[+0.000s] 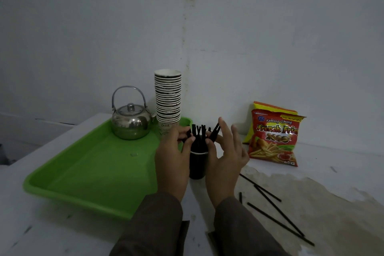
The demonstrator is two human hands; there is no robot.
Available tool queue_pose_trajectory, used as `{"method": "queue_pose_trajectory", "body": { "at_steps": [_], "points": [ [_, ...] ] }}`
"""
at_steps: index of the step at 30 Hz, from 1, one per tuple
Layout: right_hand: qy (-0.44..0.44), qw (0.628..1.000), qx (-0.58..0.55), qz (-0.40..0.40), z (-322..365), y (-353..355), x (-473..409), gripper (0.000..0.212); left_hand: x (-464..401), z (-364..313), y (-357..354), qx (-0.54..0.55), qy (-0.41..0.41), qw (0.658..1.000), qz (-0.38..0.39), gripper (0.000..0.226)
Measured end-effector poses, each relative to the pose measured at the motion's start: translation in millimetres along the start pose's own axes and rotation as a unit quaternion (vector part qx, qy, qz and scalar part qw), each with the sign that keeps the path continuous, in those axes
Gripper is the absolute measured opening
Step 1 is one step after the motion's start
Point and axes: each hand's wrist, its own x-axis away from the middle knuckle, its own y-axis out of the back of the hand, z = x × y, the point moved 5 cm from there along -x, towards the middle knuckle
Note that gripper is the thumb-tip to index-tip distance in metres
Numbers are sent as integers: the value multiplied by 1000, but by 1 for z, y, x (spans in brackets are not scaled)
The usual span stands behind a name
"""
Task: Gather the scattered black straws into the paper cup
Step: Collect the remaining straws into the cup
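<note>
A dark paper cup (197, 166) stands on the white table just right of the green tray, with several black straws (200, 133) sticking up out of it. My left hand (174, 157) is at the cup's left side, its fingertips pinching straws near their tops. My right hand (224, 156) is at the cup's right; thumb and forefinger pinch a tilted black straw (214, 132), the other fingers spread. Several loose black straws (270, 203) lie scattered on the table to the right of my right sleeve.
A green tray (91, 172) at the left carries a steel kettle (131, 122) and a tall stack of paper cups (168, 97). Two snack bags (275, 135) lean on the wall at the right. The wall is close behind. A stain marks the table at the right.
</note>
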Motion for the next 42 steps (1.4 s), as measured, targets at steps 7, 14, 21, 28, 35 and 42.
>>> {"method": "queue_pose_trajectory", "body": {
  "at_steps": [7, 14, 21, 28, 35, 42],
  "points": [
    [61, 998, 5, -7, 4, -3, 4, 26, -1, -8, 0, -152, -76, 985, -9, 12],
    [72, 997, -28, -27, 27, 12, -13, 48, -3, -30, 10, -131, -117, 982, -66, 29],
    [-30, 968, -130, -213, 28, 101, -67, 43, -11, -44, 11, -104, -112, 987, -52, 27],
    [-53, 992, -36, -107, -7, 118, -54, 25, -8, -54, 8, -80, -124, 988, -36, 24],
    [33, 977, 162, 137, -57, 128, -9, 18, 48, -83, -51, -44, -181, 969, 163, 19],
    [74, 893, 295, 331, -80, 135, 21, 28, 100, -38, -89, -245, -36, 904, 348, 22]
  ]
}}
